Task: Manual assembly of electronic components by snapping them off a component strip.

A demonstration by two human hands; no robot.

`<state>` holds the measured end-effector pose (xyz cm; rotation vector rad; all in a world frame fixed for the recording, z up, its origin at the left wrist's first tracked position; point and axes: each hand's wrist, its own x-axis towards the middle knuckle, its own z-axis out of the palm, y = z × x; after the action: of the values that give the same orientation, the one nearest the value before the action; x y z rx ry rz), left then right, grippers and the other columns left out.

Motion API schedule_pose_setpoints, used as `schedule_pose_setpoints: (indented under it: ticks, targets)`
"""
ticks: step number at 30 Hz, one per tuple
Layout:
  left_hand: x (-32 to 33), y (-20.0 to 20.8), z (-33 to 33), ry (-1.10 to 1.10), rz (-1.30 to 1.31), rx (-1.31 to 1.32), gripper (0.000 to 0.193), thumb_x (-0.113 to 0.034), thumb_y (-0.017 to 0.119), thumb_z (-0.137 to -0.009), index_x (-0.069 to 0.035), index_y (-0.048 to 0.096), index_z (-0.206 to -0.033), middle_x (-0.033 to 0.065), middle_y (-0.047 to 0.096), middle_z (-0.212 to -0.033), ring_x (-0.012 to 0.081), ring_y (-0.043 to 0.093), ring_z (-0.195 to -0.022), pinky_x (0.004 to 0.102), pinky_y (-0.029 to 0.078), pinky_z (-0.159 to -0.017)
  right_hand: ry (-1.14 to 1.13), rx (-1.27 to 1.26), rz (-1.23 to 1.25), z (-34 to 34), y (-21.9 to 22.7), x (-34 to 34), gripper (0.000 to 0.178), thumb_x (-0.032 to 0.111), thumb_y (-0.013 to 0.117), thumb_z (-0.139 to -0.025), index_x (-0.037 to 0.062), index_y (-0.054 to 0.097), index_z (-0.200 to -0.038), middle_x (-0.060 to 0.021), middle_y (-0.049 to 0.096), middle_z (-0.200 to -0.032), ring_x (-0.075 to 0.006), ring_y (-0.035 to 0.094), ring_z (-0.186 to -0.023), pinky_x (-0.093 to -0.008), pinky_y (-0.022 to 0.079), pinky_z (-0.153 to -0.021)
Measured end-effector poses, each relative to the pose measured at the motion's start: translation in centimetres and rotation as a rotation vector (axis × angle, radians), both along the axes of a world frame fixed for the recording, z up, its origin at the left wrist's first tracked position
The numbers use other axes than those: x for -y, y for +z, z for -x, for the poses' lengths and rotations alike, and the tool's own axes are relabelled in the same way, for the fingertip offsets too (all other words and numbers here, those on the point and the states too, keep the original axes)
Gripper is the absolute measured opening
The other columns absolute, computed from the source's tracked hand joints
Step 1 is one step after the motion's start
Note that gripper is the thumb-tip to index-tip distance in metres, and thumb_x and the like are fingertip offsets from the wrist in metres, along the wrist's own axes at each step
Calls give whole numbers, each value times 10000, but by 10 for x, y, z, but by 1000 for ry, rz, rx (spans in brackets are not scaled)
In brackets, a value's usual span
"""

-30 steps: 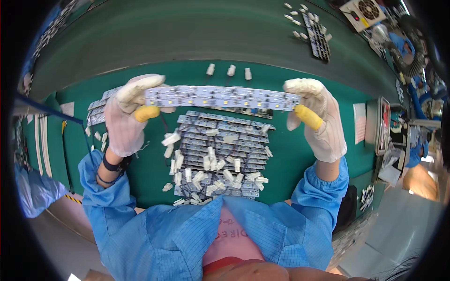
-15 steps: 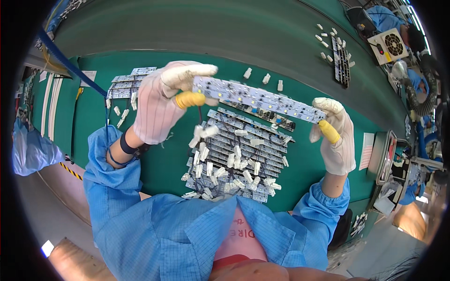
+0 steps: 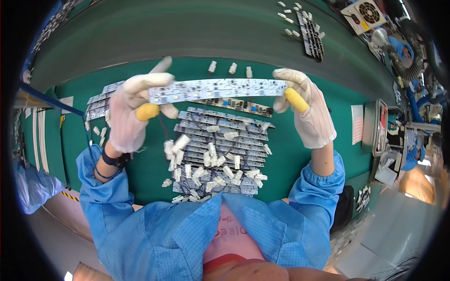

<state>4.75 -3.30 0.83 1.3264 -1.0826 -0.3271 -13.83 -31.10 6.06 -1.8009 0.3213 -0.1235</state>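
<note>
Circuit strip [image 3: 218, 89], fingers [image 3: 296, 100] gripping both ends, has green mat [image 3: 192, 69] beyond.

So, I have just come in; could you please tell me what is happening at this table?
A person in a blue jacket holds up a pale circuit strip, with the gloved left hand at one end and the gloved right hand at the other. Nearer the body, many similar strips lie in rows on the green surface, with white connectors scattered over them. Another board with blue parts lies partly hidden behind the held strip.
</note>
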Motion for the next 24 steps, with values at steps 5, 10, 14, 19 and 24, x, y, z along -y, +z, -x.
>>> schedule_pose_setpoints:
  ticks: [5,10,14,19,24]
  targets:
    - [-9,-9,3,255,-333,57,307,-301,483,-1000,-25,605,-1056,75,711,-736,164,650,-693,290,482,-839,6,-1,66,6,-14,14,415,382,585,-919,-1,572,-1078,-46,610,-730,-121,593,-633,-253,471,-616]
    - [0,4,11,423,-412,231,332,-293,445,-1024,-27,643,-1025,56,710,-724,118,626,-683,269,462,-700,-13,1,58,13,-10,3,515,517,551,-925,12,556,-1022,-47,598,-671,-128,584,-538,-241,453,-556]
    - [1,5,3,355,-465,57,191,-150,527,-976,-33,647,-1069,61,724,-789,134,646,-745,278,473,-726,126,187,130,16,-11,0,349,376,538,-971,30,562,-1010,-57,595,-657,-125,581,-528,-237,450,-558]
    - [4,9,5,328,-433,43,384,-290,386,-1033,-44,623,-1209,62,709,-737,138,627,-782,291,458,-798,78,274,558,11,-26,12,417,430,540,-956,14,577,-963,-55,603,-657,-135,574,-520,-242,454,-557]
    - [-17,-5,-1,319,-439,-17,522,-432,309,-1038,-33,619,-1172,57,683,-665,161,634,-804,323,437,-857,111,113,-437,13,-27,4,499,450,537,-954,-47,575,-949,-104,587,-596,-187,548,-468,-278,451,-497]
